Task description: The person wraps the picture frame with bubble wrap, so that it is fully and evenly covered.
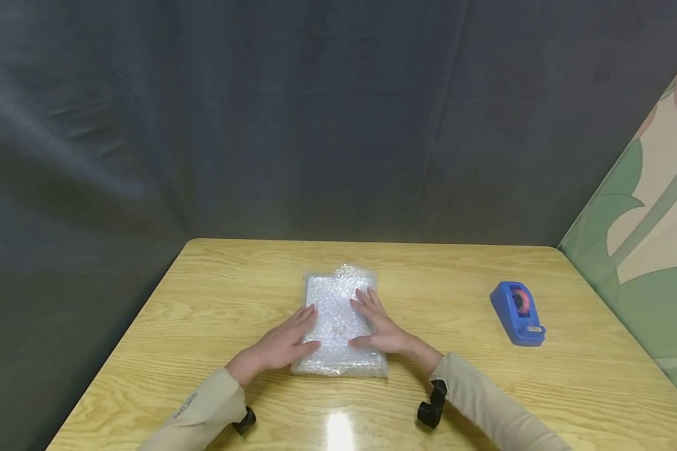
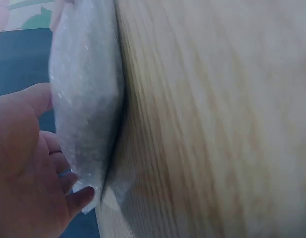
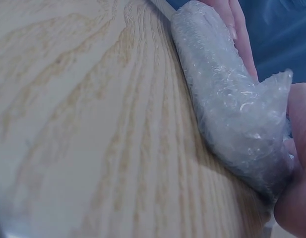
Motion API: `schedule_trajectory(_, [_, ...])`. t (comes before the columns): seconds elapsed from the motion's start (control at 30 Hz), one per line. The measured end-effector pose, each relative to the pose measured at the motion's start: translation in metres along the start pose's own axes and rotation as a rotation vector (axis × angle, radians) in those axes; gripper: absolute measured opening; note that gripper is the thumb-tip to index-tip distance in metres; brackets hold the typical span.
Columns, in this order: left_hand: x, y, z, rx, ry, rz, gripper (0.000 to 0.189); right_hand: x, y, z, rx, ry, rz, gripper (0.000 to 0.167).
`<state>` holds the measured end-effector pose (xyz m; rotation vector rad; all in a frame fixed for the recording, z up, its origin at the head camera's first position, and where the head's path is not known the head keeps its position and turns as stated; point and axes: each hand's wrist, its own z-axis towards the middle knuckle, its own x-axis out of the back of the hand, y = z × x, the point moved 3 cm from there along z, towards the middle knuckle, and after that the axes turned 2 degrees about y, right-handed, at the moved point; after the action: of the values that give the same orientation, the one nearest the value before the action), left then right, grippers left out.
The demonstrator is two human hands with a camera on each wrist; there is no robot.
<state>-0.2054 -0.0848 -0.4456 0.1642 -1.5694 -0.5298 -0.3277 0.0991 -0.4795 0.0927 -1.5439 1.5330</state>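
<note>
A flat rectangular package in bubble wrap [image 1: 335, 313] lies on the wooden table in the head view. My left hand [image 1: 284, 338] rests along its left side, fingers extended and thumb on the top. On the right side my right hand [image 1: 380, 326] lies with spread fingers on the upper surface. The left wrist view shows the package [image 2: 88, 84] edge-on, with the left hand [image 2: 29, 163] against it. In the right wrist view a loose flap of bubble wrap [image 3: 274, 94] sticks up near the right hand [image 3: 299, 163]. What the wrap encloses is hidden.
A blue tape dispenser [image 1: 518, 313] with a pink roll stands on the table [image 1: 429, 275] to the right. A dark curtain [image 1: 316, 125] hangs behind the table's far edge. A floral-patterned panel [image 1: 654, 250] borders the right side.
</note>
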Motion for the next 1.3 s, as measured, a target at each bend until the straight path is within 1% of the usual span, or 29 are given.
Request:
schedule_trajectory(0.1, [0.001,-0.005,0.007,-0.001,-0.013,-0.004,0.061,0.0,0.0,0.0,-0.005,0.002,0.007,0.085])
schedule_trajectory(0.23, [0.002,-0.013,0.015,-0.005,-0.007,0.014,0.059,0.0,-0.001,0.0,-0.009,0.0,0.018,0.085])
schedule_trajectory(0.43, [0.004,-0.02,0.025,0.001,0.014,0.043,0.067,-0.001,-0.001,0.0,-0.002,0.009,0.0,0.085])
schedule_trajectory(0.67, [0.004,-0.021,0.031,-0.023,0.01,0.114,0.069,-0.002,0.001,0.001,-0.002,0.039,-0.025,0.083])
schedule_trajectory(1.0, [-0.001,-0.02,0.043,0.007,-0.029,0.11,0.08,-0.005,0.003,0.003,-0.005,0.087,-0.056,0.083])
schedule_trajectory(1.3, [0.0,-0.025,0.054,0.031,-0.03,0.133,0.095,-0.004,0.002,0.006,0.013,0.088,-0.065,0.083])
